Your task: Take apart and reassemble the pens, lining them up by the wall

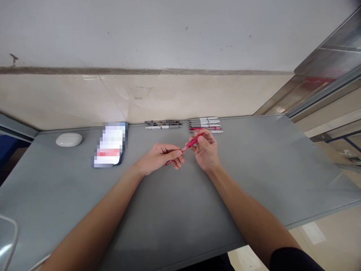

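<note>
A red pen [193,142] with a partly clear barrel slants between my two hands above the grey table. My left hand [163,156] pinches its lower end between thumb and fingers. Its upper red part is gripped by my right hand [207,150]. Just beyond my right hand lies a row of several white pens [210,121], with a red pen [217,128] among them at the near side. To the left of that row is a smaller group of dark pens [163,123], and a white pen [162,127] lies along its near edge.
A phone [109,145] with a lit, blurred screen lies left of my hands. Farther left sits a white rounded case [69,139]. The grey table [180,222] meets a tiled wall [180,94] at the back. A white cable [14,233] curves at the lower left.
</note>
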